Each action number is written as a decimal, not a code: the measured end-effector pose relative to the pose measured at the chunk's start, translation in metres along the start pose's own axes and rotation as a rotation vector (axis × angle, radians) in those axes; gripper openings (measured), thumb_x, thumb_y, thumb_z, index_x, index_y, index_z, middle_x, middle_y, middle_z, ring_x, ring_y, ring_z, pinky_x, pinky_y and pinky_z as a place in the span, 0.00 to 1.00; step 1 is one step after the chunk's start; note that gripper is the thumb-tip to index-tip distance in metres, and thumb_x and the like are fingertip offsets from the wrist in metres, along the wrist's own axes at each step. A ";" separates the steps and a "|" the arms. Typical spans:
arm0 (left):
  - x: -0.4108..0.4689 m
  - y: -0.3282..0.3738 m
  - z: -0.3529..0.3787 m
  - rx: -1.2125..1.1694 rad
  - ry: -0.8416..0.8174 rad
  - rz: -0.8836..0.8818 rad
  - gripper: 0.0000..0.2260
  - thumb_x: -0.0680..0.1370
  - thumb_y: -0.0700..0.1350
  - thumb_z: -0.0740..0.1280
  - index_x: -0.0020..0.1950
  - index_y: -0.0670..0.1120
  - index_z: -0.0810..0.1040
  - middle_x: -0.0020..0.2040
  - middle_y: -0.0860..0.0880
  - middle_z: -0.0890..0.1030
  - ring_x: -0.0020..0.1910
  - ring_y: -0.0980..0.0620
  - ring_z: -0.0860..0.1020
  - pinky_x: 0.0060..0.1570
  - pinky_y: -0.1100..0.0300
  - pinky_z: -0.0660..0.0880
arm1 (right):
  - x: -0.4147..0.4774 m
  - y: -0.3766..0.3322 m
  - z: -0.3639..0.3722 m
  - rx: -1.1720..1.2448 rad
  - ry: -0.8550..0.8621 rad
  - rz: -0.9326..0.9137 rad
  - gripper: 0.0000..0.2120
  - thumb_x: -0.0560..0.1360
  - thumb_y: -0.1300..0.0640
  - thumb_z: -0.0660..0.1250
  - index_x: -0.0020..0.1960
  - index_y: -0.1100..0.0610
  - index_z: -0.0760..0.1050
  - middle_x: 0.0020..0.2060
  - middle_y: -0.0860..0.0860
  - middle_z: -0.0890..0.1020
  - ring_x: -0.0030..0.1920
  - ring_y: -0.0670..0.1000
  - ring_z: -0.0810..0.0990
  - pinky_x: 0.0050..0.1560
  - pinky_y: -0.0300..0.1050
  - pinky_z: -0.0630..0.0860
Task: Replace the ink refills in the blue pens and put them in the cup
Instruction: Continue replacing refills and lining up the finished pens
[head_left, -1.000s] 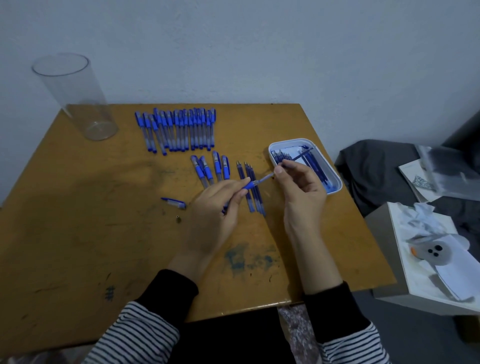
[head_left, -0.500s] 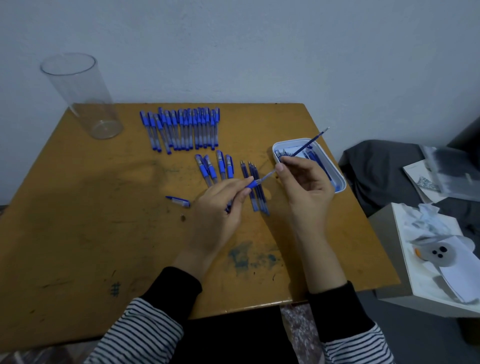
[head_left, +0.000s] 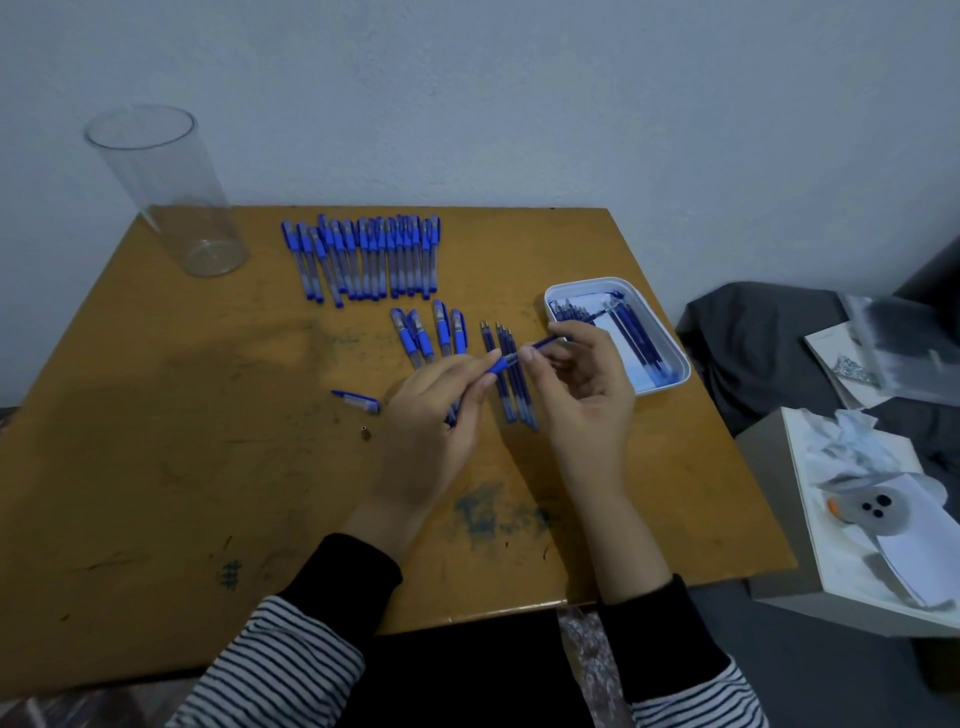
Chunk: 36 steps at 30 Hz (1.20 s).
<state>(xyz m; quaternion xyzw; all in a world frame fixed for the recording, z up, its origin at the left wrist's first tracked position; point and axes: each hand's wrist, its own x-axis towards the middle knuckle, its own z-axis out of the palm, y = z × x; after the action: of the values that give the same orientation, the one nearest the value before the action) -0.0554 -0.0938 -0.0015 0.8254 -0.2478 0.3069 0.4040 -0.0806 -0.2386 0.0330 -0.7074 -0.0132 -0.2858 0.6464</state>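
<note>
As seen from above, a worn yellow-brown surface, with dark ink stains near its front edge. To the right of it, a dark cloth and a pale box with crumpled paper on top.

At the far left corner of the surface, a tall clear cup, standing upright.

Over the middle, the left hand, fingers curled round a blue pen, its open front turned toward the right hand. There, thumb and forefinger pinching a thin refill, its near end at the front of the pen, its short free end pointing toward the tray. Depth inside the barrel not clear.

At the right side, a white tray with dark blue refills lying inside.

Near the far edge, a tight row of blue pens, capped, side by side, well apart from the cup. Between this row and the hands, four pens lying loose.

Partly under the hands, some loose refills, parallel and flat on the surface.

Left of the left hand, a single blue cap; just in front of it, not touching, a tiny metal tip.
</note>
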 end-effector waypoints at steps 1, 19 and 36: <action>0.000 0.000 0.000 -0.001 0.000 0.005 0.11 0.81 0.42 0.69 0.63 0.42 0.83 0.54 0.48 0.85 0.53 0.53 0.82 0.53 0.60 0.79 | 0.000 0.001 -0.001 -0.025 0.002 -0.005 0.10 0.76 0.65 0.71 0.57 0.62 0.78 0.45 0.52 0.83 0.48 0.50 0.82 0.50 0.41 0.78; 0.000 0.005 -0.024 -0.038 0.019 -0.008 0.11 0.79 0.38 0.72 0.61 0.41 0.84 0.53 0.47 0.85 0.50 0.53 0.82 0.51 0.60 0.79 | -0.010 -0.012 0.014 0.048 -0.028 -0.052 0.12 0.78 0.67 0.67 0.61 0.65 0.76 0.50 0.57 0.82 0.50 0.52 0.83 0.52 0.48 0.81; -0.018 -0.022 -0.063 -0.069 0.084 -0.043 0.10 0.78 0.38 0.73 0.60 0.43 0.84 0.53 0.48 0.86 0.50 0.51 0.84 0.48 0.49 0.82 | -0.023 -0.014 0.042 0.189 -0.217 0.209 0.10 0.77 0.67 0.68 0.57 0.60 0.80 0.45 0.47 0.85 0.46 0.44 0.81 0.46 0.36 0.77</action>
<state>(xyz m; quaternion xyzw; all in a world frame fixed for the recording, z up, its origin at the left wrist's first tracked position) -0.0727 -0.0274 0.0046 0.8025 -0.2234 0.3236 0.4486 -0.0895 -0.1895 0.0360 -0.6676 -0.0362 -0.1366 0.7309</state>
